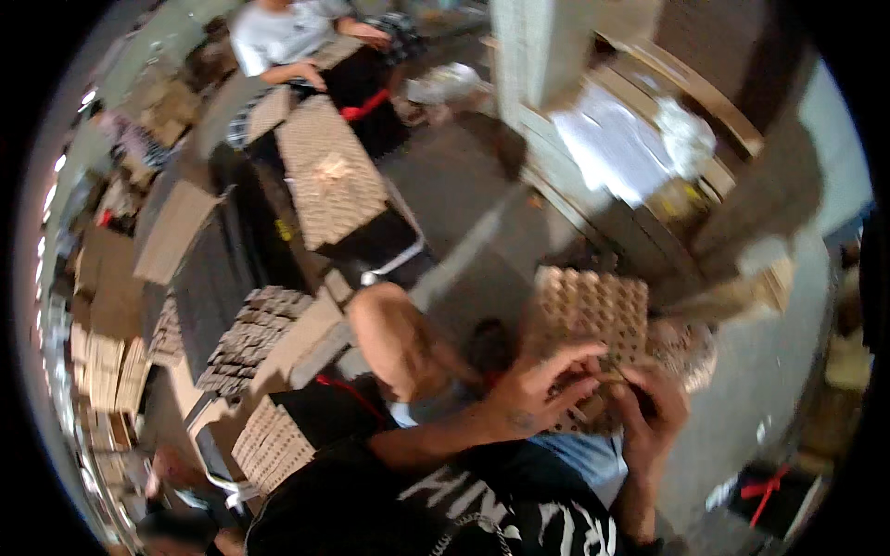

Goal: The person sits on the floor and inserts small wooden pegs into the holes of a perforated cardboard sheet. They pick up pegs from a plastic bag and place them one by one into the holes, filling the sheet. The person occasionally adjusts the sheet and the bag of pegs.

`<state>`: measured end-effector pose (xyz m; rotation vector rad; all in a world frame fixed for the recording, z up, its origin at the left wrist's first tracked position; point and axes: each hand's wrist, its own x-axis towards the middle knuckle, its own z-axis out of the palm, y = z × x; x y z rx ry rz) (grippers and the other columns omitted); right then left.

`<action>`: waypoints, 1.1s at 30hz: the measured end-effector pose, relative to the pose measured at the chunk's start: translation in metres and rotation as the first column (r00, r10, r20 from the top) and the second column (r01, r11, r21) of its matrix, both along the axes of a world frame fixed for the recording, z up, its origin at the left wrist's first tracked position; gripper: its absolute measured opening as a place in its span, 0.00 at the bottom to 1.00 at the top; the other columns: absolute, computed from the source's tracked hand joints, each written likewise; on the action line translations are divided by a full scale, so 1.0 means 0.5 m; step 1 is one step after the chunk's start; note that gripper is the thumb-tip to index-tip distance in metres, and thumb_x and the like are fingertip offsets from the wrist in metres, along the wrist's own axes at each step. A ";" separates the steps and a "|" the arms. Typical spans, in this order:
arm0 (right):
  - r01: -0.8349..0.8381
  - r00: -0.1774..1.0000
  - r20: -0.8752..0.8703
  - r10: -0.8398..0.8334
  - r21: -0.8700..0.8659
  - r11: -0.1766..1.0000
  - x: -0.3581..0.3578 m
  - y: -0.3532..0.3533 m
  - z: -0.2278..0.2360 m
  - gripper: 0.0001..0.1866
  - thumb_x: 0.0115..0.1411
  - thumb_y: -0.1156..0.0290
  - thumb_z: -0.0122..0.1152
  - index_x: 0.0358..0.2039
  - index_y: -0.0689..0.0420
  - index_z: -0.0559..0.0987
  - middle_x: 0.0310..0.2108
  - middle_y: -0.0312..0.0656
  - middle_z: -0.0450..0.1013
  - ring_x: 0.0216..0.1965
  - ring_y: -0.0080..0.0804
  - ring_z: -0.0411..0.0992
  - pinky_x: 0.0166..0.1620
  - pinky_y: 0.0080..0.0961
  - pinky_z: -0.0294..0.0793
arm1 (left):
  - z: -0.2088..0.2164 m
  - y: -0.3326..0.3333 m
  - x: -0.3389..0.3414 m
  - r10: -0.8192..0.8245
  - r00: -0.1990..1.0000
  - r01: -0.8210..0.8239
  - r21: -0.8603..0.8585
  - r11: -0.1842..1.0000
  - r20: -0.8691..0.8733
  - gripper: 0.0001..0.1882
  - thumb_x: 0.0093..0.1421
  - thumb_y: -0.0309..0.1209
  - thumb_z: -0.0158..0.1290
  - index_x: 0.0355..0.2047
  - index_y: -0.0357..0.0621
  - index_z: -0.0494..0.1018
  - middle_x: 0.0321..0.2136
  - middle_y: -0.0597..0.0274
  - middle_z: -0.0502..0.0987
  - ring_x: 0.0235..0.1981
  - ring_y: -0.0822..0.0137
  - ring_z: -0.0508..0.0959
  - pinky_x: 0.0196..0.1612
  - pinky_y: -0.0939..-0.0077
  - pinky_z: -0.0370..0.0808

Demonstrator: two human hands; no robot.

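Nearest is the person's black shirt (464,500), with denim shorts (584,454) below its hem; just beyond, the left hand (542,380) and right hand (656,408) meet over the near part of a tan perforated board (593,301), which seems to rest on the lap with its far end reaching out past it. On both hands the fingers are curled, their tips close together; blur hides whether anything small is clamped between them, so I cannot tell. The likeliest trouble, I judge, is the board tipping: nothing visible grips its far end, so a shifted thigh or a hard push near the body could tilt it and spill anything loose to the floor. The hands also cover the holes beneath them, so a slip or a wrong hole there could pass unnoticed. Left of the bare knee (385,324), similar boards stand in a fanned stack (273,445), where a swinging elbow might knock them. Farther out, a pale heap (334,169) lies on a long surface (320,199) of patterned boards, and beyond it sits a co-worker in a white shirt (278,37), hands near another board (339,52).
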<state>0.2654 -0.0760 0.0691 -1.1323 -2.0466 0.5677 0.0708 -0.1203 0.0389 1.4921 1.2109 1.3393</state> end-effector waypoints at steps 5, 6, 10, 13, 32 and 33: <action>0.040 0.981 -0.173 -0.091 -0.277 0.960 0.022 0.012 -0.008 0.13 0.54 0.73 0.72 0.41 0.57 0.85 0.38 0.38 0.81 0.42 0.26 0.77 0.43 0.22 0.74 | -0.004 -0.007 0.000 0.002 0.998 -0.005 -0.060 0.998 -0.056 0.21 0.62 0.26 0.60 0.55 0.39 0.72 0.38 0.52 0.82 0.40 0.58 0.84 0.42 0.67 0.80; 0.115 0.948 -0.235 -0.216 -0.381 0.917 0.036 0.020 -0.038 0.12 0.55 0.74 0.71 0.41 0.58 0.84 0.38 0.39 0.81 0.40 0.25 0.77 0.41 0.21 0.75 | 0.003 0.007 -0.015 0.056 0.985 -0.045 0.069 0.997 -0.165 0.21 0.60 0.26 0.61 0.54 0.39 0.73 0.39 0.53 0.81 0.39 0.56 0.83 0.42 0.66 0.79; 0.338 0.838 -0.259 -0.480 -0.443 0.830 0.030 0.065 -0.065 0.10 0.57 0.77 0.69 0.41 0.61 0.81 0.38 0.41 0.80 0.33 0.24 0.79 0.33 0.18 0.77 | 0.006 0.046 -0.041 0.198 0.841 -0.029 0.324 0.946 -0.503 0.20 0.58 0.26 0.61 0.52 0.41 0.74 0.41 0.55 0.77 0.41 0.52 0.78 0.43 0.64 0.77; 0.194 0.967 -0.149 -0.207 -0.096 0.976 -0.012 0.065 -0.044 0.10 0.57 0.79 0.68 0.40 0.62 0.79 0.36 0.41 0.79 0.35 0.28 0.79 0.35 0.21 0.77 | -0.003 0.047 -0.032 0.116 0.727 0.035 0.206 0.978 -0.676 0.18 0.57 0.26 0.60 0.49 0.43 0.76 0.43 0.55 0.73 0.43 0.51 0.74 0.45 0.63 0.75; -0.111 0.932 0.356 0.066 0.106 0.988 0.016 0.053 0.009 0.19 0.47 0.76 0.69 0.42 0.48 0.85 0.38 0.34 0.77 0.40 0.34 0.77 0.39 0.31 0.77 | -0.006 0.062 -0.014 0.051 0.496 0.068 0.098 0.993 -0.867 0.08 0.59 0.29 0.57 0.38 0.40 0.77 0.46 0.56 0.71 0.49 0.52 0.71 0.51 0.63 0.73; -0.160 0.916 0.388 0.103 0.116 0.980 0.022 0.050 0.009 0.19 0.46 0.76 0.69 0.41 0.48 0.85 0.38 0.33 0.77 0.40 0.33 0.77 0.39 0.30 0.76 | -0.004 0.062 -0.012 0.045 0.444 0.085 0.092 0.992 -0.895 0.12 0.60 0.30 0.56 0.42 0.37 0.75 0.46 0.54 0.72 0.50 0.52 0.70 0.52 0.64 0.72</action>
